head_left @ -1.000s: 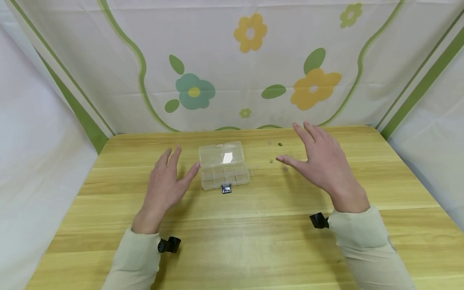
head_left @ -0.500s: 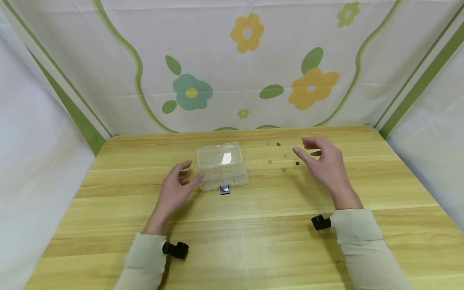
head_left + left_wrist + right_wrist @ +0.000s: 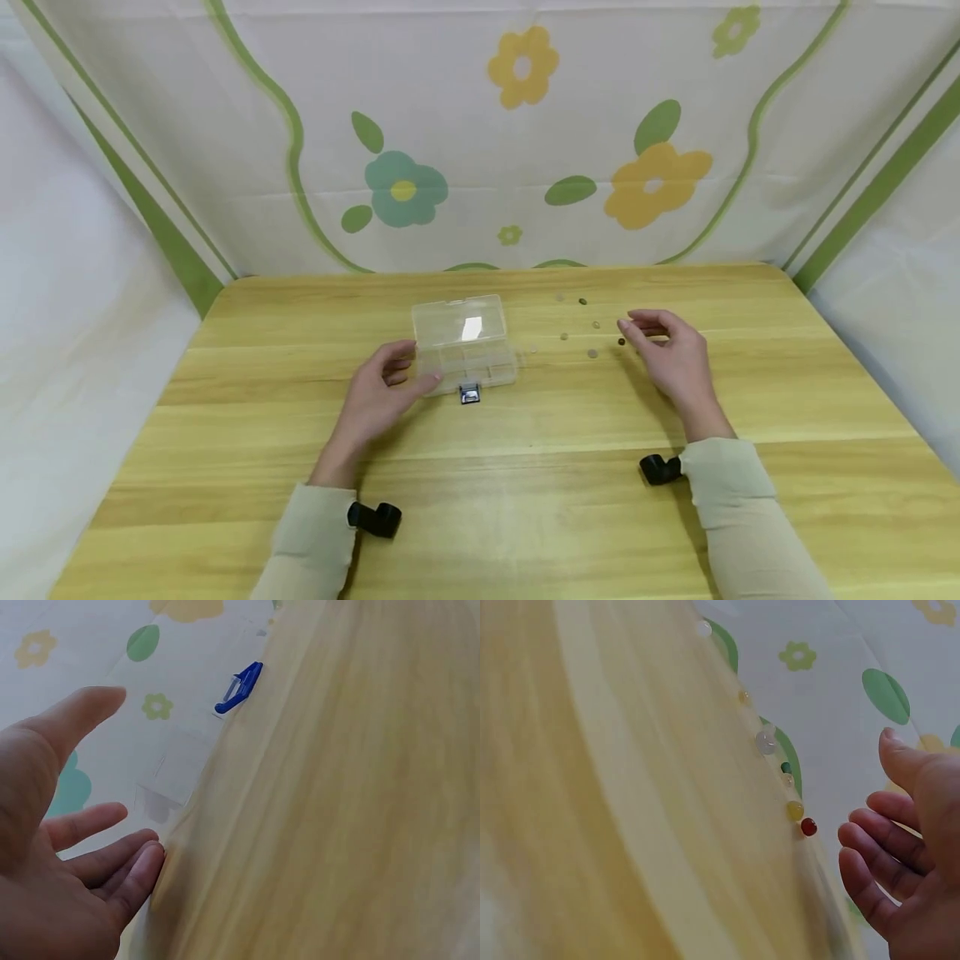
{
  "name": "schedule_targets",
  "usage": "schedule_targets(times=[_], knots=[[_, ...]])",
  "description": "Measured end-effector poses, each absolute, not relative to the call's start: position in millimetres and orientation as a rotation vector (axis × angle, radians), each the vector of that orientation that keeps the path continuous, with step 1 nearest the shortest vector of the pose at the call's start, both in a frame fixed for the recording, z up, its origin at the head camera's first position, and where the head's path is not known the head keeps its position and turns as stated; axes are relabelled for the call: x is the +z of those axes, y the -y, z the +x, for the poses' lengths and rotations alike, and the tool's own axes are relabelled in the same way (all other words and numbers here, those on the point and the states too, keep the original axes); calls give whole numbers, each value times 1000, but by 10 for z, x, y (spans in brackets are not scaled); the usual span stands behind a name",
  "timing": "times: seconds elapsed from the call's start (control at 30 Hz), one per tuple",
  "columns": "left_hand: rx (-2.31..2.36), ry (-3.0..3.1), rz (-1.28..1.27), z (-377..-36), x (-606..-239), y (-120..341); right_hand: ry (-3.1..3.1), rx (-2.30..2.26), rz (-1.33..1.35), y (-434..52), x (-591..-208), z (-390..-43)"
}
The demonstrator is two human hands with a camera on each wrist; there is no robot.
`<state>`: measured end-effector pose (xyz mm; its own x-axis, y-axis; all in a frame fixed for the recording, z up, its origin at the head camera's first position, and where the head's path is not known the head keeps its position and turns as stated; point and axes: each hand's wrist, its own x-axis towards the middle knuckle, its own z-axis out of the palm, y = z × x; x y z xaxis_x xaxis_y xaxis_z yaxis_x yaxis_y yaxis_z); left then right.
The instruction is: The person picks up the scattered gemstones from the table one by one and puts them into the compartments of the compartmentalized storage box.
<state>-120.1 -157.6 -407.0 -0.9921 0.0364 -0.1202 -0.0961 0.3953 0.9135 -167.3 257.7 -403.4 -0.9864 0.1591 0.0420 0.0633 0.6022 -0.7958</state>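
Clear plastic box (image 3: 463,343) sits mid-tabletop (image 3: 525,467), lid open | left hand (image 3: 378,398) relaxed, thumb at its front-left corner, gripping nothing | right hand (image 3: 670,354) loosely curled, empty, beside dark bead (image 3: 622,342) | step: reaching | next: likely fine pinch.

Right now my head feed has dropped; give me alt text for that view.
A person's left hand curls its fingers beside a clear compartment box with a blue latch, while the right hand reaches toward small beads scattered on the wooden table. Neither hand holds anything. A flowered cloth hangs behind.
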Motion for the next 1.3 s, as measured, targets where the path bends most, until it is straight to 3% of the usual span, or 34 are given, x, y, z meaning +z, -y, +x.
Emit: schedule_targets(times=[0.37, 1.3], knots=[[1459, -2637, 33, -1240, -4068, 1443, 2721, 1306, -211, -2621, -4162, -1682], [1495, -2646, -38, -1260, -4027, 1427, 2796, 1053, -58, -2650, -4236, -1705]])
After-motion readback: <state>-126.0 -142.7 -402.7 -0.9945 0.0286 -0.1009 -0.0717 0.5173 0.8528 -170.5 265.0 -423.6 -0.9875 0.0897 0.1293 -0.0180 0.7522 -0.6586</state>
